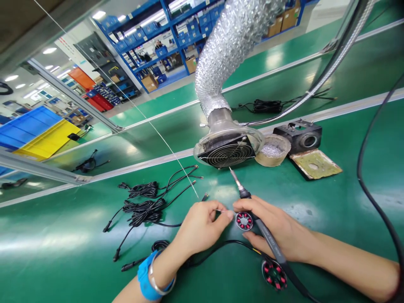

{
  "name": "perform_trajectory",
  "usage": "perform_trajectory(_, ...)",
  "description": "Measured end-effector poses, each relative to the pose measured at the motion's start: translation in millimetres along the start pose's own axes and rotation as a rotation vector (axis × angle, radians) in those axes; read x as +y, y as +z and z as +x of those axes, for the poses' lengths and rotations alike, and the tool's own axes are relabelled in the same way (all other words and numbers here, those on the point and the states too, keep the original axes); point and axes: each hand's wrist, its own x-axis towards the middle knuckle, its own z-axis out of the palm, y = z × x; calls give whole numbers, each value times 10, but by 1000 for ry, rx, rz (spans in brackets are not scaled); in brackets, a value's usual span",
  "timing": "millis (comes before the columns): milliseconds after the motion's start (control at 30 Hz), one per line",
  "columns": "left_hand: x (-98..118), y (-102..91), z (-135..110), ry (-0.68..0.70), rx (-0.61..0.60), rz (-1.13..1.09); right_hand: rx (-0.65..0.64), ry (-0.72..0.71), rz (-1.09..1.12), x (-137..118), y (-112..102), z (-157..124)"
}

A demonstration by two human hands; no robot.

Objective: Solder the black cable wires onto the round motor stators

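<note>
My left hand (203, 225), with a blue wrist strap (147, 275), pinches a thin solder wire (167, 145) that runs down from the upper left. A soldering iron (268, 235) lies in my right hand (280, 231), its tip pointing up and away toward the fan. Between the two hands, at my right fingers, is a small round motor stator (244, 221) with red windings; whether the fingers grip it I cannot tell. Another red-wound stator (274, 274) sits below my right hand. A black cable (217, 246) passes under my hands.
A fume extractor fan (229, 153) hangs ahead on a silver duct (217, 63). Right of it stand a round tub (273, 150), a black iron stand (299, 136) and a yellowish sponge (317, 164). Coiled black cables (145, 210) lie left on the green table (63, 252).
</note>
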Motion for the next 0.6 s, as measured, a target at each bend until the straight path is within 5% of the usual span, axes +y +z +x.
perform_trajectory(167,-12,172,175,-6,-38,-67,3,21,-57,8,20,-28)
perform_trajectory(367,-19,263,221,-74,-124,-432,20,-5,-207,136,85,-130)
perform_trajectory(500,44,13,124,-45,-6,-466,25,-10,-288,257,111,-188)
perform_trajectory(600,-14,-344,-54,6,156,11,34,29,-319,299,91,-211)
